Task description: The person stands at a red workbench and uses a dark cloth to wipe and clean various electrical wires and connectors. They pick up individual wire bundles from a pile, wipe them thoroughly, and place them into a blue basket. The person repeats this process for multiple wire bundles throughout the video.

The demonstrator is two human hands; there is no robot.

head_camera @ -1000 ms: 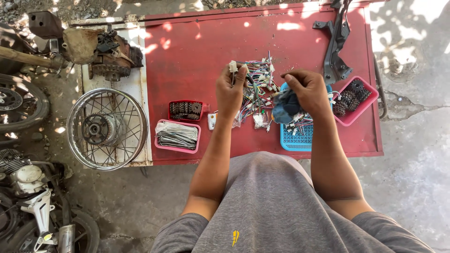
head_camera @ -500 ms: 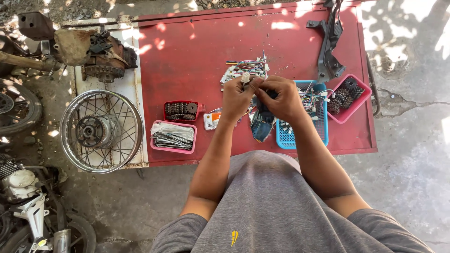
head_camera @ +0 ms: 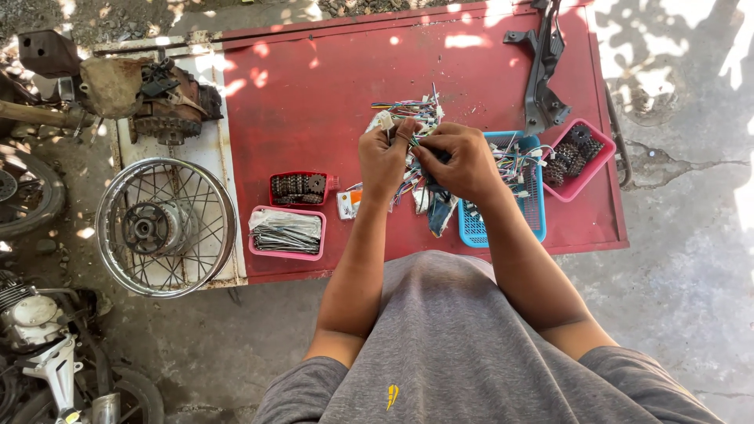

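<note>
Coloured wire bundle (head_camera: 415,126), between both hands' grip

The person wears a grey short-sleeved T-shirt (head_camera: 463,345) of plain, slightly heathered cloth. A small yellow emblem (head_camera: 391,396) sits low on its front, a narrow shape of a few slanted strokes. The sleeves (head_camera: 302,392) end above the elbows, leaving both forearms bare. The left hand (head_camera: 385,161) and right hand (head_camera: 463,161) are bare, without gloves; no ring or watch is visible.
</note>
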